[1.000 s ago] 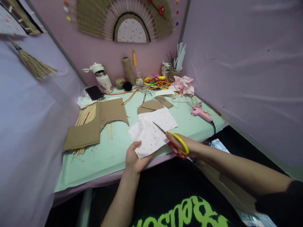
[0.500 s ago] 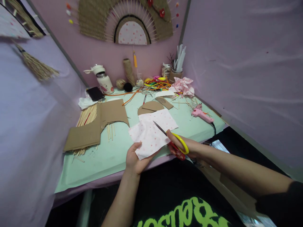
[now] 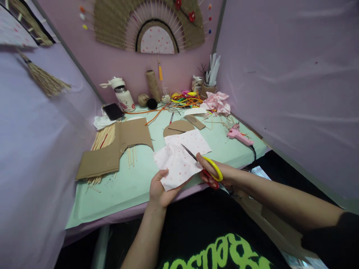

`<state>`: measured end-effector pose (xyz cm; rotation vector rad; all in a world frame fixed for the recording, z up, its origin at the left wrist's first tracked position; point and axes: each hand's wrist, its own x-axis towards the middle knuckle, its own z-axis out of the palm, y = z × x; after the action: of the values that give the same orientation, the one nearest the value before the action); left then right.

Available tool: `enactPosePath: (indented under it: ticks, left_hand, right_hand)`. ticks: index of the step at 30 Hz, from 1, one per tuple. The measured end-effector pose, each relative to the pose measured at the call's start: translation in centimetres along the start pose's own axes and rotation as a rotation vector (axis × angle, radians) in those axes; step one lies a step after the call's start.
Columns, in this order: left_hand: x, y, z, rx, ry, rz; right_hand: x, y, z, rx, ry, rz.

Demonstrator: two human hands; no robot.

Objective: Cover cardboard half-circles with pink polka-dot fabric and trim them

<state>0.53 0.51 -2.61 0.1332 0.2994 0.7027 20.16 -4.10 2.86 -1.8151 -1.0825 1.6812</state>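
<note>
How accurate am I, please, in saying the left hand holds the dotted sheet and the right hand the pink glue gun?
Not quite: in the head view, the right hand holds scissors, not the glue gun; the left hand holds the dotted sheet.

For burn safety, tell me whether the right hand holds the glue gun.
No, the glue gun lies on the table; the right hand holds scissors.

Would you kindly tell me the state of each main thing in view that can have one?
Left hand: holding the dotted cloth.
Right hand: gripping the scissors.
Scissors: held, one blade showing above the cloth.
Dotted cloth: held, partly rumpled.
Glue gun: lying down, cord attached; power unclear.
Phone: lying, upper face dark.
Bottle: standing, lid position unclear.
Pink fabric: crumpled.
</note>
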Motion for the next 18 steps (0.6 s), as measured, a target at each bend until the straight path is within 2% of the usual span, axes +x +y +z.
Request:
enactPosePath:
  ticks: [7, 18]
  left_hand:
    - [0.01, -0.03, 0.05, 0.008, 0.031, 0.013]
    - [-0.03, 0.0, -0.18, 0.004, -0.018, -0.003]
  right_hand:
    - [0.13, 0.09, 0.25, 0.012, 0.044, -0.001]
    - [-0.19, -0.32, 0.43, 0.034, 0.059, -0.037]
